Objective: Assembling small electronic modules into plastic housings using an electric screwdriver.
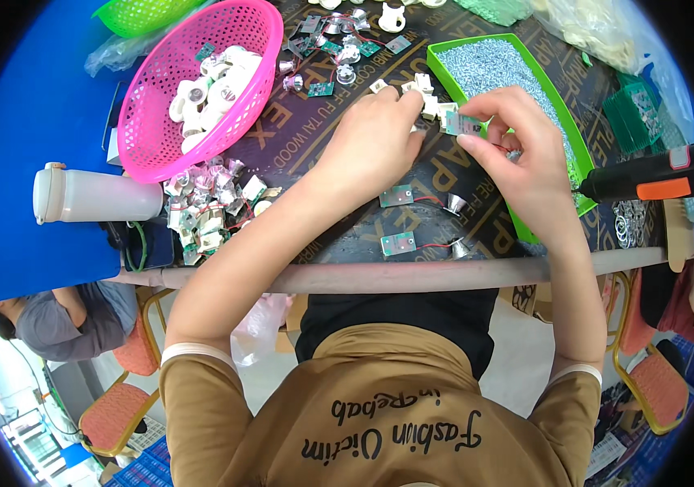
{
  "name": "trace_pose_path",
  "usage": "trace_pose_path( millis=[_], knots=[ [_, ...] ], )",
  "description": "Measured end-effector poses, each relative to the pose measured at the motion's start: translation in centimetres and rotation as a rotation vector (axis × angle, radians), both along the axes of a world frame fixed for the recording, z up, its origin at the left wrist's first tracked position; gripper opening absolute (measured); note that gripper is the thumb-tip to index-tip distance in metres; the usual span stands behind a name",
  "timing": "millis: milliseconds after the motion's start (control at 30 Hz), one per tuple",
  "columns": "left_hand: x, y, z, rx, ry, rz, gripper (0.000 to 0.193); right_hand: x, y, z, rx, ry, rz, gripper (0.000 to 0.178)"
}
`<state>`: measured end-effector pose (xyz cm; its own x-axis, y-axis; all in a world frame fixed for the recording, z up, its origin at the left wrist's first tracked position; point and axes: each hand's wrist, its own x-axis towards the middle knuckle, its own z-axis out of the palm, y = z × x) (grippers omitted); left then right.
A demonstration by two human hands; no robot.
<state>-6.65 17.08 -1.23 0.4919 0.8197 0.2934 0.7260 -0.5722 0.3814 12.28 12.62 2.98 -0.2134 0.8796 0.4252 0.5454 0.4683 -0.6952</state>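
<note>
Between the thumb and fingers of my right hand [521, 138] is a small green circuit board [462, 123]. My left hand [375, 134] is closed, its fingers curled down against a cluster of small white plastic housings [431, 107]. Its fingertips are partly hidden, so I cannot make out what they grip. The board is right beside those housings. Closer to me lie two more boards, an upper board [396, 196] and a lower board [399, 243], each joined by red wire to a silvery cone-shaped lamp cup, the upper cup [455, 203] and the lower cup [460, 248].
A pink basket [137, 134] with white round parts stands at left, above a pile of wired parts [209, 207]. Near it is a white bottle [99, 195]. A green tray [584, 154] of tiny metal pieces and a black-orange power screwdriver [647, 180] are at right.
</note>
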Motion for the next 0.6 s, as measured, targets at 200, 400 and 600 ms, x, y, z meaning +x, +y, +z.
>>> trace_pose_path(
  millis=[200,400,600],
  knots=[
    [-3.1,-1.2,0.0,-0.133,-0.23,-0.158,0.043,-0.3,0.2,-0.8,-0.064,-0.067,0.078,0.021],
    [-4.4,-1.3,-0.7,-0.175,-0.248,-0.015,0.045,-2.2,1.0,-1.3,-0.184,-0.16,0.136,0.02],
    [-4.2,-0.9,-2.0,-0.099,-0.256,0.01,0.022,-3.6,2.7,-2.3,-0.187,-0.315,0.168,0.019]
  ],
)
